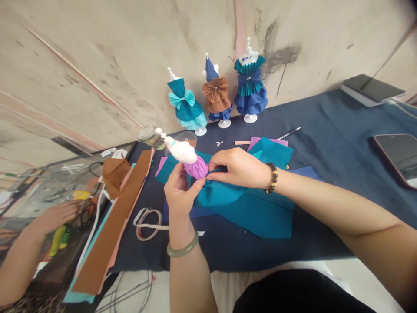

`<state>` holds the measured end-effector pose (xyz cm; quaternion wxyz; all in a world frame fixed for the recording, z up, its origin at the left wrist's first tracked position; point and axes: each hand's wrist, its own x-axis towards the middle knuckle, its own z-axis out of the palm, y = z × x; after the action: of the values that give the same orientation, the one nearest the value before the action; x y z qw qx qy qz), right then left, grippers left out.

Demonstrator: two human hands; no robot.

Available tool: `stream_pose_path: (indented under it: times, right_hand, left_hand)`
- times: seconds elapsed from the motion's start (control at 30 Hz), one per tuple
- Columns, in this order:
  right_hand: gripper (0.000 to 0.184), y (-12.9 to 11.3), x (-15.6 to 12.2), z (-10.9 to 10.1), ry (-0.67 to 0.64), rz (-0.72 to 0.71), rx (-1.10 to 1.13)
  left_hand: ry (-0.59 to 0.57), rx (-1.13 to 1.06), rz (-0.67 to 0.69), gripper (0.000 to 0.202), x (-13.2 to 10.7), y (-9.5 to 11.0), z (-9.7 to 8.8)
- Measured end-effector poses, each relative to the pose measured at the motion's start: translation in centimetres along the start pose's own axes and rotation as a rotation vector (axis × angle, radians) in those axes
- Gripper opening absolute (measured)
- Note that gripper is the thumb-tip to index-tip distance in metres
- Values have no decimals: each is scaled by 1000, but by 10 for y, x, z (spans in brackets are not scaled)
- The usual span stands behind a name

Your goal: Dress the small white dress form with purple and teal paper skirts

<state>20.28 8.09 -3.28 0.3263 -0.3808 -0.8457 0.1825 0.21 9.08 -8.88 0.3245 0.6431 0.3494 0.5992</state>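
Observation:
My left hand grips a small white dress form tilted to the upper left. Purple gathered fabric wraps its lower part. With thumb and fingertips, my right hand pinches a bit of teal fabric at the lower edge of the purple piece. Below both hands spreads a larger teal sheet, over a dark blue cloth. Whether the pinched bit belongs to that sheet, I cannot tell.
Three dressed miniature forms stand against the wall. A tape roll lies left of my wrist, near brown fabric strips. A pen and two phones are to the right. Another person's hand is at far left.

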Motion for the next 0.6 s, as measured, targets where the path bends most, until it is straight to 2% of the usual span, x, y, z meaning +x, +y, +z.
stream_pose_path:
  times: [0.13,0.3,0.47,0.6]
  right_hand:
    - [9,0,-1,-5,-60,-37,70]
    - [10,-1,-2,-8,-118,-50,104]
    - [11,0,-1,-6,-134,-66,119]
    - [11,0,-1,-5,-89,-58,98]
  left_hand:
    - [-5,7,25,49,1,0,0]
    - [1,31,34,54,0,-3,-3]
    - [7,63,24,55,0,-5,-5]
    - [-26,63,31,52,1,-5,-6]
